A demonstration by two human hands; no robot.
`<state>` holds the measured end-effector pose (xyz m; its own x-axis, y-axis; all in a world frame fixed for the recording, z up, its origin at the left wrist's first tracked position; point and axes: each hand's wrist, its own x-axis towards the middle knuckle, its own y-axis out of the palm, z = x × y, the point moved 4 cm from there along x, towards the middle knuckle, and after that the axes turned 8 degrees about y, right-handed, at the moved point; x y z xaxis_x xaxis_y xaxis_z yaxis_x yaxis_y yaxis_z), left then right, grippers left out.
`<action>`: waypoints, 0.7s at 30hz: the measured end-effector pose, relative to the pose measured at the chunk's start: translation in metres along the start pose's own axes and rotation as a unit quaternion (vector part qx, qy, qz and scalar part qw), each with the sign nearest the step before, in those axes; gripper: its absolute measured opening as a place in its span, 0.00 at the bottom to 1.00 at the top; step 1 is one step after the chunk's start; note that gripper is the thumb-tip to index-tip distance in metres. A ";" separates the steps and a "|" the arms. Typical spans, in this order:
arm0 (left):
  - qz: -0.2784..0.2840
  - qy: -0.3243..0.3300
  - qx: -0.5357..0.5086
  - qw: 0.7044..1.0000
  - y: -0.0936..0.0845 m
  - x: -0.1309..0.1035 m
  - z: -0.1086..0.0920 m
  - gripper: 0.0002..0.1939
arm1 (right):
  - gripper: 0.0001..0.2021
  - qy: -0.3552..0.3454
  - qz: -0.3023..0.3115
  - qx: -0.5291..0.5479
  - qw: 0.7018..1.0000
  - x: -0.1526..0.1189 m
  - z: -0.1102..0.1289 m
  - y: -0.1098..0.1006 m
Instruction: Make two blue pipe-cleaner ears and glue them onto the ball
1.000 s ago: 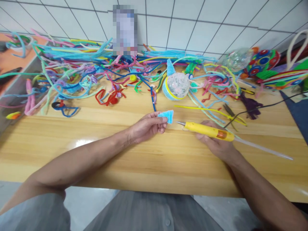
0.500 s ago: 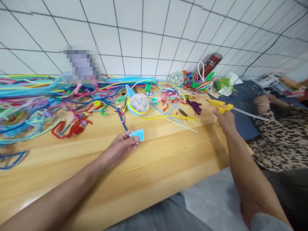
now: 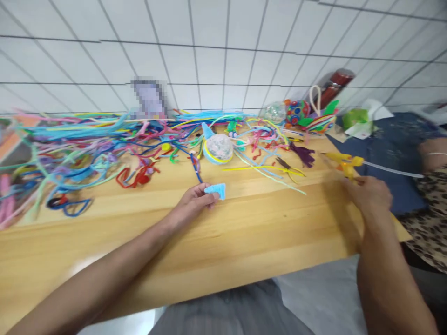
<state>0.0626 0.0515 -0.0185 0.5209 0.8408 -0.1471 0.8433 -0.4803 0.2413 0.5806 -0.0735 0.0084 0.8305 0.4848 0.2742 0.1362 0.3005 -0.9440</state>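
My left hand pinches a flat light-blue fuzzy piece between thumb and fingers, above the wooden table. At the right, my right hand is at the handle of a yellow glue gun with a long pale glue stick at its back. Motion blur hides whether those fingers grip it. Farther back sits a clear round ball with a yellow and blue band and a light-blue cone on its upper left.
Tangled pipe cleaners cover the back left. Pliers lie beside a purple piece. Decorated balls and a red flask stand near the tiled wall. Another person's forearm is at the far right, by a dark blue mat.
The view has swung left, so the table items appear farther right. My right hand now sits lower and behind the glue gun's handle. My left hand still holds the blue piece.
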 end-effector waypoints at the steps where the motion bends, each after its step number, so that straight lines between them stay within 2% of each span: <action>1: 0.006 0.006 0.025 1.000 0.000 0.000 -0.004 0.19 | 0.18 0.045 -0.005 -0.035 0.998 -0.008 -0.006 -0.004; 3: 0.015 0.014 0.065 0.998 0.001 -0.001 -0.013 0.19 | 0.19 0.073 -0.048 -0.037 0.995 -0.027 -0.006 -0.017; 5: 0.028 0.022 0.087 0.996 0.004 -0.003 -0.021 0.20 | 0.17 0.041 -0.081 0.013 0.996 -0.050 0.010 -0.036; 7: 0.042 0.033 0.112 0.992 0.008 -0.004 -0.027 0.20 | 0.13 -0.077 -0.073 0.125 0.986 -0.077 0.044 -0.059; 8: 0.049 0.038 0.128 0.990 0.010 -0.005 -0.028 0.20 | 0.11 -0.128 -0.055 0.193 0.971 -0.091 0.064 -0.071; 10: 0.062 0.049 0.170 0.982 0.013 -0.006 -0.030 0.18 | 0.09 -0.217 0.000 0.290 0.932 -0.119 0.106 -0.092; 12: 0.067 0.058 0.220 0.971 0.015 -0.006 -0.032 0.16 | 0.07 -0.330 0.073 0.332 0.881 -0.149 0.151 -0.106; 15: 0.071 0.060 0.310 0.946 0.018 -0.008 -0.042 0.12 | 0.04 -0.458 0.169 0.343 0.803 -0.189 0.205 -0.112; 17: 0.084 0.062 0.367 0.924 0.023 -0.009 -0.053 0.09 | 0.04 -0.516 0.203 0.341 0.759 -0.210 0.229 -0.108; 19: 0.100 0.084 0.405 0.905 0.028 -0.009 -0.066 0.07 | 0.05 -0.553 0.212 0.339 0.731 -0.223 0.244 -0.103; 21: 0.115 0.112 0.423 0.892 0.033 -0.009 -0.076 0.04 | 0.05 -0.566 0.221 0.340 0.718 -0.229 0.251 -0.097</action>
<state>0.0755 0.0473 0.0635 0.7328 0.6797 0.0316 0.5657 -0.5828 -0.5834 0.2418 -0.0078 0.0835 -0.3114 0.8972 0.3132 -0.6203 0.0577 -0.7822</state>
